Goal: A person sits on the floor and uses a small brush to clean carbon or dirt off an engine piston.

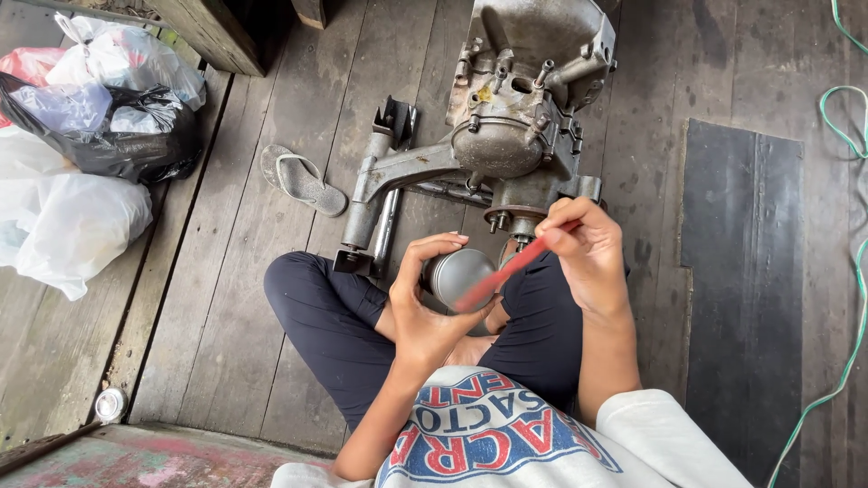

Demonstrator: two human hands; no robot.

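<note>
Nearest the camera, the left hand [423, 303] is closed around a round grey metal piston [459, 276], holding it above the crossed legs with its smooth side turned up so the tool can reach it. The right hand [588, 253], just right of the piston, pinches a thin red tool [508, 267] between thumb and fingers, its blurred tip lying on the piston's face. Just beyond the piston, a grimy engine casing [524, 108] lies on the plank floor [226, 298]. Left of the piston lies a grey sandal [303, 179]; plastic bags [81, 136] sit farther left.
</note>
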